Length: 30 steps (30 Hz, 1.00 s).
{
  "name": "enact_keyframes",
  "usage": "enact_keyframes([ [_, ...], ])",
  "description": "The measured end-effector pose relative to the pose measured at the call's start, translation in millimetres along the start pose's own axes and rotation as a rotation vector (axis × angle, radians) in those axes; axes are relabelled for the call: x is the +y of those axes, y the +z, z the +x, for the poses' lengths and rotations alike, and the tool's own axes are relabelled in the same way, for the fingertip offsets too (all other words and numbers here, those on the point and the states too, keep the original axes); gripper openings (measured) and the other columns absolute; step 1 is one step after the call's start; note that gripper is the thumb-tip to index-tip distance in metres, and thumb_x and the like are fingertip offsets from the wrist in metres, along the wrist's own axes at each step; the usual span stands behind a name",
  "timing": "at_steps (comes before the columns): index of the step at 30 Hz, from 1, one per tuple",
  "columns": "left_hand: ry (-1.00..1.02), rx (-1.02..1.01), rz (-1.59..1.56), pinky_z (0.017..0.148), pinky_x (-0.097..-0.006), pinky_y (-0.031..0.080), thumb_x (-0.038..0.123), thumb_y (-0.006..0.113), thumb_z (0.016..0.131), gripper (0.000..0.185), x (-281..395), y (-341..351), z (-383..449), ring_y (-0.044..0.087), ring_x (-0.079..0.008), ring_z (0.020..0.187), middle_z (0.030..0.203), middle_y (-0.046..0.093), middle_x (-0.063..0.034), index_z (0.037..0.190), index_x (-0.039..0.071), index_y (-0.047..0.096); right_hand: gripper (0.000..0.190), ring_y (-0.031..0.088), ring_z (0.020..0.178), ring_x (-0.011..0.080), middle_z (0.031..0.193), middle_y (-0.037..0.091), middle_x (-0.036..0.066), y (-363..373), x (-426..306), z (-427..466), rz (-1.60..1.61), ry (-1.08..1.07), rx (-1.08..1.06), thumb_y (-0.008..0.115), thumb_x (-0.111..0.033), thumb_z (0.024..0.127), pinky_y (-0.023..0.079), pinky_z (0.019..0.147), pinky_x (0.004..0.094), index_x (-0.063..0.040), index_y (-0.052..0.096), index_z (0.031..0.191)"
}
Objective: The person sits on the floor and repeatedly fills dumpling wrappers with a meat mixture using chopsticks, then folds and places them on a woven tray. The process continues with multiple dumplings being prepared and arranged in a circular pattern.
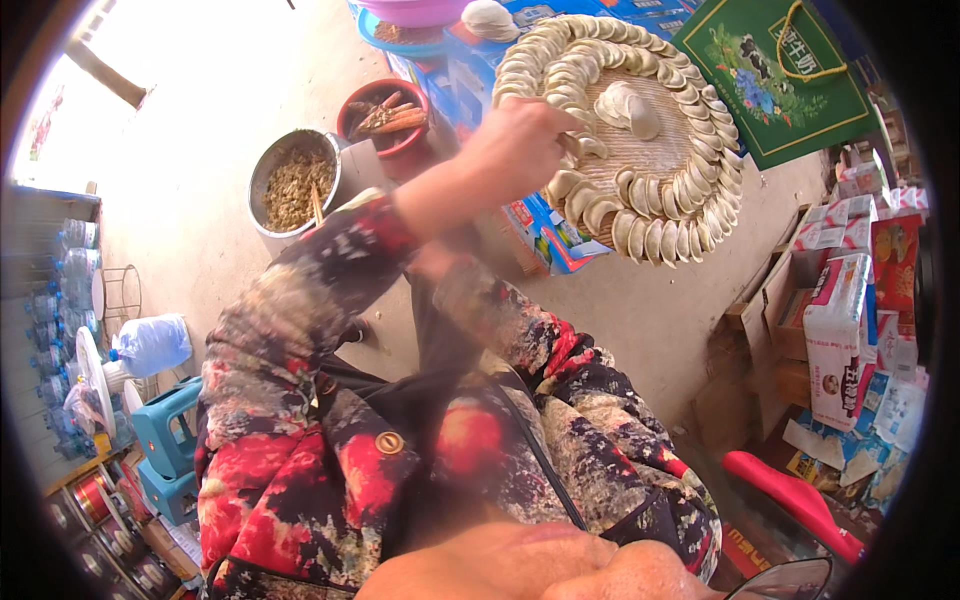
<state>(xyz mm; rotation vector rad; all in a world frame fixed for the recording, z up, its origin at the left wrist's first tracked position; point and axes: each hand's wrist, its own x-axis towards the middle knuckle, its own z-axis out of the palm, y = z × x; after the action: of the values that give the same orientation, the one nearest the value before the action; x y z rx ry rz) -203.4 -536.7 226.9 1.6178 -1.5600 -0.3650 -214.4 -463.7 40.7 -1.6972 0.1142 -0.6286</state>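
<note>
Over a round ribbed tray (607, 161) of what look like stalks, my left hand (525, 139) reaches across my body to the right. Its fingertips pinch a dumpling (571, 150) at the inner end of a row. Rings of uncooked, half-moon dumplings (705, 172) overlap around the tray. A small pile of pale dough wrappers (628, 110) rests near its middle. My right hand (439, 261) lies below the left forearm, blurred and partly hidden, so its fingers cannot be made out. Left of the hands stands a metal bowl (255, 191) of chopped filling with chopsticks (316, 202) in it.
A red bucket (382, 150) holds corn cobs (397, 118). A green gift bag (772, 97) leans beyond the tray. Cartons (840, 337) are piled at right; blue stools (169, 435) and a large water bottle (154, 345) stand at left. Blue and pink basins (412, 11) sit ahead.
</note>
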Motion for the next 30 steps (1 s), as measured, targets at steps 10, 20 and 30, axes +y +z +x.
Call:
enact_keyframes([
  [10, -0.112, -0.216, 0.468, 0.073, -0.0482, 0.055, 0.022, 0.064, 0.083, 0.018, 18, 61, 52, 0.069, -0.0370, 0.084, 0.089, 0.069, -0.0157, 0.090, 0.007, 0.070, 0.040, 0.058, 0.115, 0.0344, 0.120, 0.065, 0.017, -56, -24, -19, 0.098, 0.102, 0.021, 0.072, -0.016, 0.085, 0.045, 0.098, 0.0442, -0.001, 0.062, 0.121],
  [20, 0.185, 0.140, 0.380, 0.091, -0.0441, 0.047, 0.022, 0.071, 0.083, 0.017, -26, 101, 137, 0.056, -0.0341, 0.104, 0.104, 0.065, -0.0134, 0.093, 0.009, 0.075, 0.046, 0.056, 0.121, 0.0314, 0.126, 0.063, 0.013, -53, 5, 4, 0.286, 0.057, 0.015, 0.074, -0.016, 0.084, 0.041, 0.104, 0.0431, -0.003, 0.060, 0.126],
  [30, -0.089, 0.045, 0.092, 0.084, -0.0421, 0.052, 0.016, 0.072, 0.078, 0.016, -8, 98, 153, 0.067, -0.0322, 0.092, 0.094, 0.072, -0.0170, 0.091, 0.008, 0.076, 0.047, 0.054, 0.124, 0.0309, 0.129, 0.063, 0.012, -76, 1, -10, 0.211, 0.160, 0.036, 0.076, -0.017, 0.083, 0.039, 0.108, 0.0420, -0.006, 0.062, 0.126],
])
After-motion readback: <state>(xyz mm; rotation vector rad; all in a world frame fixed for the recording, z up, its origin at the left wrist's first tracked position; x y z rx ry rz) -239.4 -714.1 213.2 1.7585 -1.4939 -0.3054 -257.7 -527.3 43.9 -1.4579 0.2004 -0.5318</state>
